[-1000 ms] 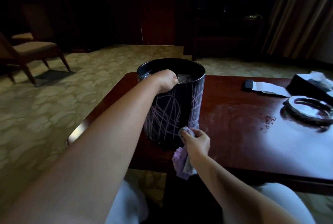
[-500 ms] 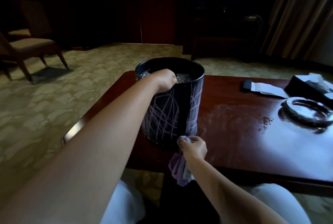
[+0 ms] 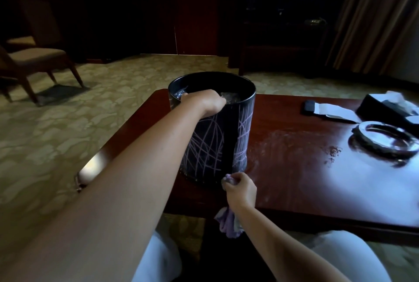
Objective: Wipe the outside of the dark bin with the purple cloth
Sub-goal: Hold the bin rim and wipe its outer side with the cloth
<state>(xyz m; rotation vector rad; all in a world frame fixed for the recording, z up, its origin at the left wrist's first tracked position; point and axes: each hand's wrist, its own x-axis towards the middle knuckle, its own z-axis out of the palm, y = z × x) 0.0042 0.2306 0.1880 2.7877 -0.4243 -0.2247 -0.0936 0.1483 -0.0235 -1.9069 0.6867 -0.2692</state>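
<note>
Dim room, counter: I see right hand w/ purple cloth clamped now dropped to bin base, left hand gripping rim — stroke done.

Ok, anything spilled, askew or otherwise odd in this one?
Two things: the dark bin stands on the wooden table, not the floor, and a small patch of crumbs or droplets lies right of it, amid streaky smears. Nothing is tipped or broken.

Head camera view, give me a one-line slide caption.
Left hand grips the dark bin rim while right hand wipes its base with the purple cloth.
</note>
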